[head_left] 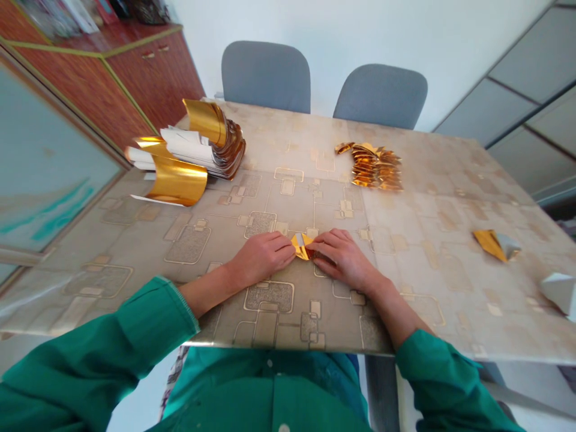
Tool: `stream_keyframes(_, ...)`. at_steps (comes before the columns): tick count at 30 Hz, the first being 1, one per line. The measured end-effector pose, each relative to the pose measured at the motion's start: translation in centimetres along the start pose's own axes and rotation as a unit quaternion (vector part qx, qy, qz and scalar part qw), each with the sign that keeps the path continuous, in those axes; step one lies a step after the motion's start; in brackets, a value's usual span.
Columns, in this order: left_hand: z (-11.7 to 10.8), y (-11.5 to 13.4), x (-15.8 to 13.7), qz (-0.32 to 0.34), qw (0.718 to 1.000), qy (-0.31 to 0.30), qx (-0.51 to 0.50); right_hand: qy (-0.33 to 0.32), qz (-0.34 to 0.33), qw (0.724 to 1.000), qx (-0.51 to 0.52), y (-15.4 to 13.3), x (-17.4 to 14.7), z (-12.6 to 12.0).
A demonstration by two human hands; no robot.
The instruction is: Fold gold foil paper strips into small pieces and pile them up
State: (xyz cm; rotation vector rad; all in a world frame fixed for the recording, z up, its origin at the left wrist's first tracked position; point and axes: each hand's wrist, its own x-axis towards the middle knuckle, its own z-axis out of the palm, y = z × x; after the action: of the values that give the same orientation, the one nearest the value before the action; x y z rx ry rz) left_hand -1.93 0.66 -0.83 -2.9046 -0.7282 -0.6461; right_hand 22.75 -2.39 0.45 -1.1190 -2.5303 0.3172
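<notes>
Between my two hands, close to the table's near edge, is a small folded piece of gold foil paper (301,245) with a pale strip showing on top. My left hand (265,257) has its fingers closed on the paper's left end. On the right end, my right hand (339,257) pinches it with thumb and fingers. My fingertips cover both ends of the fold. Both hands rest low over the patterned tablecloth (279,327).
Curled gold sheets with white backs (180,180) lie in a stack at the back left. Folded gold pieces (375,167) are bunched at the back right. A gold-and-white folded scrap (495,245) and a white paper piece (559,293) lie far right. Two grey chairs (266,77) stand behind.
</notes>
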Motion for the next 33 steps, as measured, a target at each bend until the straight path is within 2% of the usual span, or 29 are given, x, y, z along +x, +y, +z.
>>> stream_keyframes(5,0.2,0.6,0.0,-0.067,0.998,0.019,-0.012,0.028,0.028,0.999,0.021,0.2,0.5,0.6)
stream_keyframes(9,0.4,0.6,0.0,-0.108,0.992,0.009,-0.066,0.037,0.052,0.997,0.053,0.7,1.0,1.0)
stream_keyframes(15,0.5,0.4,0.0,-0.169,0.971,0.047,-0.164,0.021,0.095,0.992,0.081,1.2,1.6,1.3)
stream_keyframes(24,0.4,0.5,0.4,-0.259,0.953,0.032,-0.157,0.062,0.176,0.98,0.067,0.4,2.8,1.9)
stream_keyframes(27,0.5,0.4,0.4,-0.245,0.958,0.023,-0.146,0.066,0.178,0.98,0.062,0.4,2.8,2.1)
stream_keyframes(33,0.3,-0.1,0.6,-0.165,0.981,-0.002,-0.106,0.06,0.174,0.982,0.038,0.6,2.1,1.9)
